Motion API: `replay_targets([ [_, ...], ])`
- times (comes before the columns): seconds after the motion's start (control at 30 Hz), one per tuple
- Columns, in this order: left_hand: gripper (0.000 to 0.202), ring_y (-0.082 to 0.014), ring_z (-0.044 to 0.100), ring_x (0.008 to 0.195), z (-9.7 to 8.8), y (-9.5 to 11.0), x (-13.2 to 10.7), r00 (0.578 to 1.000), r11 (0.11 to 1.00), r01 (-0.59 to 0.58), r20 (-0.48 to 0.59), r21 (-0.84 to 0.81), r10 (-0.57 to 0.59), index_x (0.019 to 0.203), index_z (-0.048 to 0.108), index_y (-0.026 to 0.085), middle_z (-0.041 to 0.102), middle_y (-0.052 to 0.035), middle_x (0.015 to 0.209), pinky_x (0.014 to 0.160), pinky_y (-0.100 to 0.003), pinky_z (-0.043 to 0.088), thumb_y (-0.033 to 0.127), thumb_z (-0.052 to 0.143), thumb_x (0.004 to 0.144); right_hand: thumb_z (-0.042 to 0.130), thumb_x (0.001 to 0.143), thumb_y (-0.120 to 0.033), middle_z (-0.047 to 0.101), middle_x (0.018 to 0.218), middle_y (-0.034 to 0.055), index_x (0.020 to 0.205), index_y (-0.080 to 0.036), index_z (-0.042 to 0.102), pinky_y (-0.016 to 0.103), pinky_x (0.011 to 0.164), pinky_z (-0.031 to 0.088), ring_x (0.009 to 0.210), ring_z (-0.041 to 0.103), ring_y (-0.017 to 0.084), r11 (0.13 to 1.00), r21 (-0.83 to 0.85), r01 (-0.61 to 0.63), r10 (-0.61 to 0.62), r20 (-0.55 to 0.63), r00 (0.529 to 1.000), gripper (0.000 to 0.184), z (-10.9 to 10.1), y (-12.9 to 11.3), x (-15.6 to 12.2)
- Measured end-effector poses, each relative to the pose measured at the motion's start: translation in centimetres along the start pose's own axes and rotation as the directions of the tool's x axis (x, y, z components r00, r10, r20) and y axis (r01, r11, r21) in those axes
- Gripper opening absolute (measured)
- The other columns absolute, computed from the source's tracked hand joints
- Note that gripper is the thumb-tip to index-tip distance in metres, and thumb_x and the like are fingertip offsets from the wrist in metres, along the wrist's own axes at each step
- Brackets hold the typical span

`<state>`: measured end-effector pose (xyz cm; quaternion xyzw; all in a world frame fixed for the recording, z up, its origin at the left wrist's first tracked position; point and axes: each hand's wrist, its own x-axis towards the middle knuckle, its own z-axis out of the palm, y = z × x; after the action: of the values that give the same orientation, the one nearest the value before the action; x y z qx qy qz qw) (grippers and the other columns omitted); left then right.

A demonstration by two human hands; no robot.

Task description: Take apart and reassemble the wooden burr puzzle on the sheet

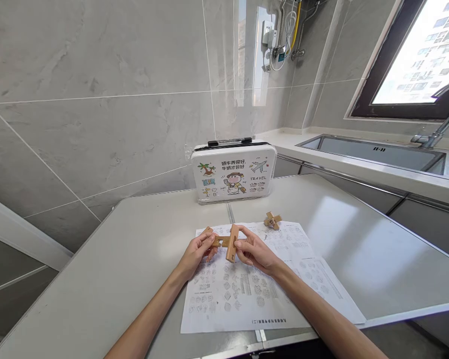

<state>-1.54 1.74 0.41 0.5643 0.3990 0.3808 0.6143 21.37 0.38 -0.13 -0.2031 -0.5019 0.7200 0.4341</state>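
Note:
My left hand (197, 253) is closed on one end of a notched wooden puzzle piece (220, 242), with another bit of wood showing at its fingertips. In my right hand (256, 251) is a wooden puzzle bar (232, 244), pinched between thumb and fingers and tilted near upright, a "2" marked at its lower end. The bar meets the right end of the notched piece; whether they interlock I cannot tell. Both hands are above a printed instruction sheet (243, 311) covered in small diagrams. An assembled wooden cross-shaped puzzle (272, 221) rests at the sheet's far edge.
A white case (234, 174) with cartoon prints and a black handle stands at the back of the folding table (134, 279). Behind it rises a grey tiled wall (134, 99). To the right are a sink (377, 152) and a faucet (441, 124).

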Motion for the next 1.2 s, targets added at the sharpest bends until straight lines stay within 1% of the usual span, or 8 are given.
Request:
replay_targets([
  [0.27, 0.04, -0.0095, 0.037, 0.053, 0.09, 0.03, -0.03, 1.0, 1.0, -0.002, -0.011, -0.001, 0.002, 0.107, 0.069, 0.015, 0.048, 0.004, 0.06, 0.053, -0.024, 0.029, 0.052, 0.064, 0.094, 0.072, 0.091, -0.045, 0.048, 0.054, -0.0127, 0.125, -0.021, 0.047, 0.022, 0.045, 0.018, 0.039, 0.028, 0.004, 1.0, -0.009, 0.01, -0.01, -0.002, 1.0, 0.048, 0.16, -0.19, -0.01],
  [0.6, 0.035, -0.0084, 0.037, 0.054, 0.13, 0.15, 0.04, 1.0, 1.0, -0.017, -0.009, -0.015, 0.017, 0.105, 0.068, 0.016, 0.048, 0.0041, 0.063, 0.054, -0.023, 0.03, 0.05, 0.064, 0.095, 0.07, 0.094, -0.044, 0.044, 0.053, -0.0132, 0.128, -0.021, 0.048, 0.023, 0.046, 0.017, 0.04, 0.025, 0.005, 0.999, -0.025, 0.027, -0.027, 0.012, 1.0, 0.047, 0.14, -0.11, -0.07],
  [0.73, 0.034, -0.0082, 0.039, 0.055, 0.13, 0.0, -0.04, 1.0, 1.0, -0.016, -0.004, -0.016, 0.016, 0.102, 0.068, 0.016, 0.048, 0.0034, 0.066, 0.055, -0.023, 0.032, 0.049, 0.064, 0.096, 0.066, 0.095, -0.05, 0.044, 0.052, -0.0127, 0.122, -0.022, 0.049, 0.022, 0.045, 0.019, 0.038, 0.028, 0.005, 1.0, -0.003, 0.02, -0.02, -0.012, 1.0, 0.042, -0.16, 0.32, 0.15],
  [0.8, 0.033, -0.0081, 0.041, 0.055, 0.19, -0.07, -0.07, 1.0, 1.0, -0.017, 0.001, -0.015, 0.017, 0.102, 0.068, 0.016, 0.048, 0.0035, 0.066, 0.056, -0.023, 0.032, 0.049, 0.064, 0.096, 0.065, 0.095, -0.052, 0.047, 0.055, -0.0117, 0.118, -0.023, 0.049, 0.022, 0.044, 0.019, 0.038, 0.028, 0.005, 1.0, 0.013, 0.02, -0.02, -0.03, 0.999, 0.04, -0.32, 0.55, 0.24],
  [0.9, 0.033, -0.0083, 0.042, 0.055, 0.28, -0.11, -0.08, 1.0, 1.0, -0.022, 0.005, -0.009, 0.022, 0.101, 0.067, 0.017, 0.048, 0.0041, 0.064, 0.057, -0.024, 0.032, 0.049, 0.064, 0.096, 0.066, 0.095, -0.05, 0.048, 0.057, -0.0113, 0.115, -0.023, 0.048, 0.022, 0.044, 0.018, 0.039, 0.027, 0.004, 0.999, 0.029, 0.036, -0.035, -0.035, 0.999, 0.039, -0.48, 0.73, 0.27],
  [1.03, 0.034, -0.0082, 0.04, 0.053, 0.29, -0.07, -0.09, 1.0, 1.0, -0.02, 0.001, 0.003, 0.02, 0.1, 0.066, 0.017, 0.049, 0.0047, 0.061, 0.058, -0.024, 0.032, 0.05, 0.063, 0.096, 0.067, 0.095, -0.049, 0.043, 0.052, -0.0133, 0.113, -0.023, 0.046, 0.022, 0.044, 0.017, 0.039, 0.023, 0.005, 0.998, 0.024, 0.054, -0.052, -0.049, 0.997, 0.038, -0.58, 0.77, 0.25],
  [1.13, 0.035, -0.0088, 0.041, 0.052, 0.27, -0.01, -0.13, 1.0, 1.0, -0.024, -0.007, 0.007, 0.025, 0.1, 0.065, 0.017, 0.049, 0.0047, 0.06, 0.058, -0.024, 0.032, 0.051, 0.063, 0.096, 0.067, 0.094, -0.05, 0.043, 0.053, -0.0132, 0.114, -0.023, 0.046, 0.022, 0.044, 0.016, 0.039, 0.024, 0.005, 0.999, 0.027, 0.045, -0.044, -0.059, 0.997, 0.04, -0.51, 0.65, 0.25],
  [1.2, 0.036, -0.0091, 0.042, 0.053, 0.3, 0.07, -0.19, 1.0, 1.0, -0.027, -0.011, 0.004, 0.027, 0.1, 0.065, 0.017, 0.052, 0.0033, 0.063, 0.058, -0.025, 0.033, 0.052, 0.064, 0.095, 0.068, 0.093, -0.051, 0.045, 0.056, -0.0122, 0.115, -0.023, 0.047, 0.022, 0.044, 0.017, 0.039, 0.026, 0.004, 0.999, 0.044, 0.028, -0.026, -0.049, 0.998, 0.041, -0.42, 0.44, 0.23],
])
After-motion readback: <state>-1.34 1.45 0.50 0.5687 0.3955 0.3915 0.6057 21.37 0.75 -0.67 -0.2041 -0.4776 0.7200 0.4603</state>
